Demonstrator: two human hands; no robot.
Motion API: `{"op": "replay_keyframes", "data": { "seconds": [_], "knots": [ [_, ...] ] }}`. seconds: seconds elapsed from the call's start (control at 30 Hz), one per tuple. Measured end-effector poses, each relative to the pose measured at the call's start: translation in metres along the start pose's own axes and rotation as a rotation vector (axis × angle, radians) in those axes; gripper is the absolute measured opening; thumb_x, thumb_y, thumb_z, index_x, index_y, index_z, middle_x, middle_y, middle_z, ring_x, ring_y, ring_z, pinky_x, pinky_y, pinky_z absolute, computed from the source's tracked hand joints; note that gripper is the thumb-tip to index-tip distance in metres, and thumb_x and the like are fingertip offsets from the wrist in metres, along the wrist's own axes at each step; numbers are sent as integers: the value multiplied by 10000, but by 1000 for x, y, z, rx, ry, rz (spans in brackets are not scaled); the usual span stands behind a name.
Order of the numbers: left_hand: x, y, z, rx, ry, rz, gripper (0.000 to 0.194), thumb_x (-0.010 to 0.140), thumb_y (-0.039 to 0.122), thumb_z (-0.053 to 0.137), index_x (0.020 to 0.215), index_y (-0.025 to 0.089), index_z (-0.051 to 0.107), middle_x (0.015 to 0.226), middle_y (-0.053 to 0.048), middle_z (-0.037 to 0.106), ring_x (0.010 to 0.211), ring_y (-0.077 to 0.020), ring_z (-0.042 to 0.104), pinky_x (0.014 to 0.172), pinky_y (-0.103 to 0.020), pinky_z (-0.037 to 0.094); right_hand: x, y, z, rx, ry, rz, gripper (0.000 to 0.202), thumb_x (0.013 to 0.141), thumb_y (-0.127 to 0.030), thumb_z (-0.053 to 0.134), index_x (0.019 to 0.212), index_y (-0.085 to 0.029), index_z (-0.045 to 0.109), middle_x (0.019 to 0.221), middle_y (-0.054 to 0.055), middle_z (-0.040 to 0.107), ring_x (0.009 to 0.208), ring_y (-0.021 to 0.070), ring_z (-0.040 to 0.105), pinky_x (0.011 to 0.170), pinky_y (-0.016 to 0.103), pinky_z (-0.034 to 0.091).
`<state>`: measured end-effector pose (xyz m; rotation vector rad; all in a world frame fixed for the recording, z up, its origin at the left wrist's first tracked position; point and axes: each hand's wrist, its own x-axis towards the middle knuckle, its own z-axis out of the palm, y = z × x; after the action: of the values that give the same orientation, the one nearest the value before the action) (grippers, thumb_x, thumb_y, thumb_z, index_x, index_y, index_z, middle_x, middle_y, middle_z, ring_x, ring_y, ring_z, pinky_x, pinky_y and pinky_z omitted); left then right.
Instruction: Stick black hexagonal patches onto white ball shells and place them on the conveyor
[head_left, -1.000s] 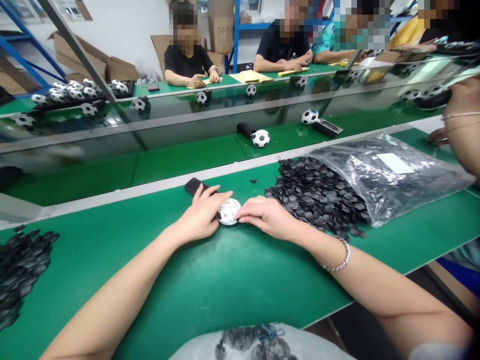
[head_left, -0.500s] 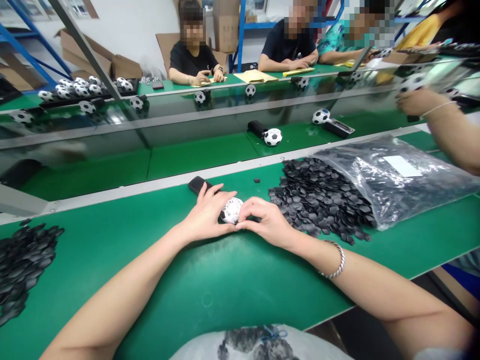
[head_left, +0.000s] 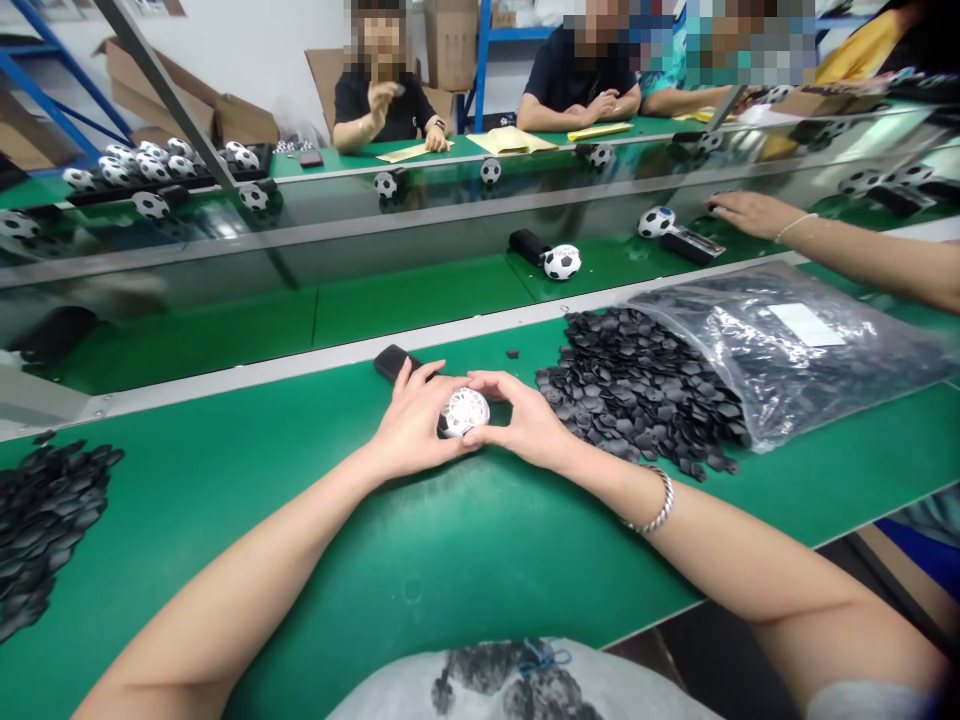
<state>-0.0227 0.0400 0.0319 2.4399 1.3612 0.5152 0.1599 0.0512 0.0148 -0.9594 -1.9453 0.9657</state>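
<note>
A small white soccer ball (head_left: 465,412), mostly without black patches on its visible side, sits between my two hands just above the green bench. Around its left side curl the fingers and thumb of my left hand (head_left: 415,420). My right hand (head_left: 521,420) grips the ball from the right, thumb at the lower edge and fingertips at the upper edge. A black block-shaped part (head_left: 395,362) shows behind my left hand, partly covered by it. Right of my hands spreads a heap of small black patches (head_left: 637,390).
The heap spills from a clear plastic bag (head_left: 825,350). More black patches (head_left: 52,525) lie at far left. Beyond the metal rail, a green conveyor (head_left: 420,310) carries soccer balls (head_left: 562,262) with black parts. A co-worker's hand (head_left: 757,215) reaches over it from the right.
My right fingers have spread from a pinch at the ball's right side to a grip around it. Conveyor balls have shifted right; the co-worker's hand has moved left and lowered.
</note>
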Motion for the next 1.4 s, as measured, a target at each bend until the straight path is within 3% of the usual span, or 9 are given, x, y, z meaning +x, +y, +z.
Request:
{"op": "replay_keyframes", "data": {
  "seconds": [0.27, 0.37, 0.53, 0.67, 0.9, 1.13, 1.27, 1.4],
  "knots": [
    [-1, -2, 3, -24, 43, -19, 743, 640, 494, 647, 1262, 169, 403, 1273, -98, 501, 1263, -300, 329, 1099, -548, 72, 3, 2, -7, 19, -161, 32, 552, 650, -311, 747, 1131, -206, 498, 1147, 70, 566, 953, 205, 574, 710, 299, 494],
    [-1, -3, 3, -36, 38, -16, 768, 627, 476, 660, 1280, 179, 386, 1288, -97, 488, 1266, -301, 325, 1098, -551, 75, 3, 2, -9, -6, -139, 14, 544, 648, -318, 751, 1122, -207, 508, 1134, 71, 572, 912, 201, 582, 655, 284, 487],
    [0, -7, 1, -40, -7, 44, 761, 654, 496, 653, 1291, 188, 372, 1306, -84, 484, 1282, -312, 297, 1092, -564, 78, -4, 2, -7, -232, 27, -263, 309, 711, -398, 699, 926, -200, 601, 1016, 74, 578, 960, 215, 534, 748, 323, 457],
    [1, -7, 0, -13, -19, 71, 745, 677, 486, 651, 1293, 177, 368, 1287, -87, 507, 1291, -309, 284, 1093, -560, 77, -9, 0, -6, -446, 32, -458, 158, 837, -341, 579, 812, -192, 624, 791, 41, 606, 770, 173, 539, 698, 316, 402],
    [0, -7, 1, 19, 3, 65, 725, 679, 483, 648, 1285, 184, 383, 1295, -77, 501, 1285, -303, 296, 1097, -550, 75, -10, -5, -12, -426, -65, -506, 123, 872, -235, 533, 789, -158, 581, 741, 29, 642, 693, 142, 550, 635, 282, 363],
    [1, -5, -1, -13, -8, 56, 796, 643, 605, 626, 1280, 185, 400, 1295, -81, 501, 1287, -317, 294, 1094, -562, 70, -7, -2, -9, -480, -56, -640, 128, 889, -231, 507, 846, -205, 624, 796, 17, 656, 750, 150, 563, 658, 300, 369],
    [1, -5, 0, -20, 8, 41, 761, 649, 579, 632, 1266, 186, 421, 1284, -79, 512, 1284, -314, 300, 1093, -560, 73, -4, 1, -4, -346, 26, -489, 113, 845, -302, 573, 872, -198, 605, 839, 46, 606, 824, 171, 555, 727, 318, 431],
    [1, -4, 1, -18, 24, 11, 731, 669, 546, 621, 1265, 174, 420, 1297, -92, 497, 1286, -309, 305, 1096, -556, 88, -3, 4, -5, -196, 44, -223, 407, 715, -386, 698, 1037, -201, 532, 1131, 109, 525, 1097, 241, 479, 848, 381, 462]
  ]
}}
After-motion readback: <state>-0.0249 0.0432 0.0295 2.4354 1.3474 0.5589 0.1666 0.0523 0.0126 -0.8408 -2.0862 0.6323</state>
